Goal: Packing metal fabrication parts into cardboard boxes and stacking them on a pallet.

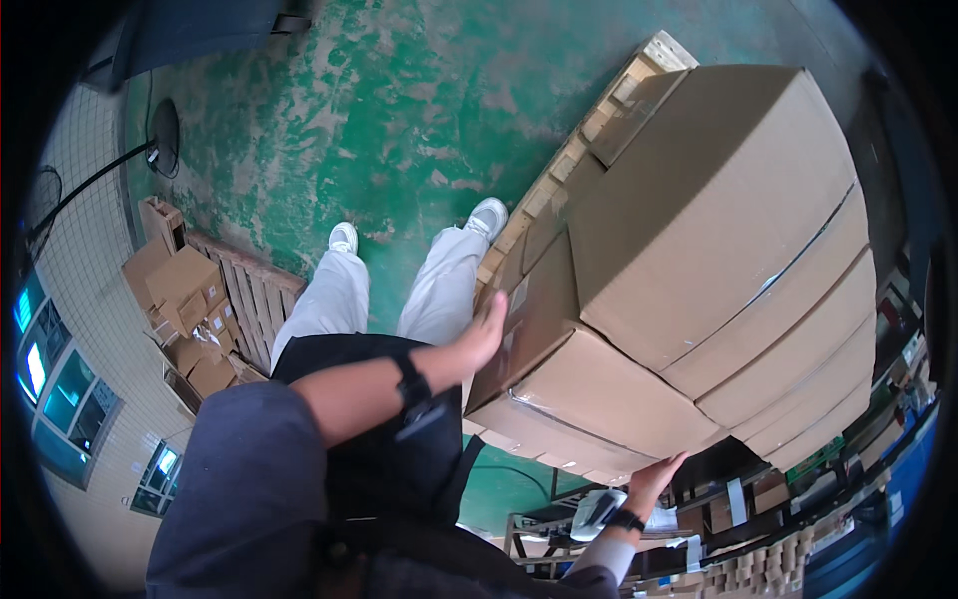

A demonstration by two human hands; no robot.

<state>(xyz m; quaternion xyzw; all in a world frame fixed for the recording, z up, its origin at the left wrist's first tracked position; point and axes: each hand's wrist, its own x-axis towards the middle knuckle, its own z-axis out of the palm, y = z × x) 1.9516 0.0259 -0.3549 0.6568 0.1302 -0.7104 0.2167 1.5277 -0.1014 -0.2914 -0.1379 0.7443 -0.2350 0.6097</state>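
Brown cardboard forms the carton [609,394] at the near end of the stack [709,210] on the wooden pallet [571,162]; it is probably stiff and awkward, best held by opposite lower edges. Your left grip [485,337] is wide and flat beside it; your right grip [654,477], fingers extended, meets its corner.

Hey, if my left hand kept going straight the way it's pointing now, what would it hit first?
Probably the side of the cardboard box just ahead of your left hand. Depth is unclear in this view, so any gap is hard to judge.
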